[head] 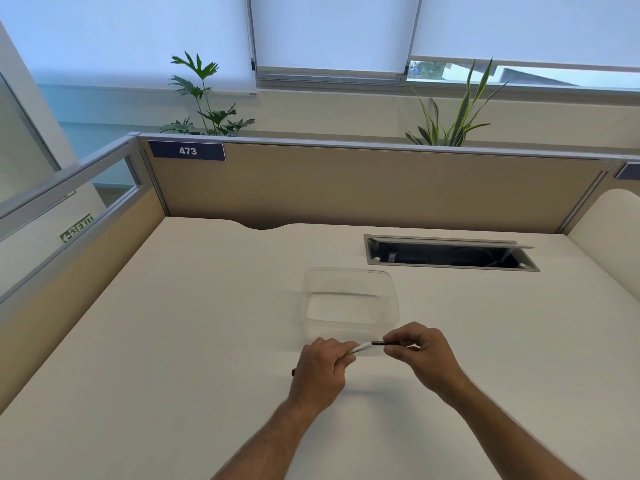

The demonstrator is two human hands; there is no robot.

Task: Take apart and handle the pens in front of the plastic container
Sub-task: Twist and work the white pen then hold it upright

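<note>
1. Looking at progress first: this seems like the early part of the job. One pen [363, 348] is up in both hands, just in front of the clear plastic container [349, 303], and the container looks empty, with no loose parts inside it or on the bench [207, 323] that I can spot.

2. Only one pen is clearly in view. A small dark tip pokes out at the far left side of the left hand; it could be the pen's back end or another piece, can't tell.

3. Left hand [320, 370] is curled closed around the white barrel, fingers wrapped over it, so most of that end is hidden.

4. Right hand [420, 355] is pinched down with thumb and fingertips on the dark end, which I'd guess is the cap or tip section. Rest of the fingers are loosely folded, not spread.

5. My read: the pieces are either just starting to separate or about to be. I can't make out a real gap between the dark part and the white barrel, so I wouldn't call it apart yet.

6. What's left, as far as I can judge: finish pulling this pen apart, deal with the pieces, plus any other pens, none of which I can see here.
</note>
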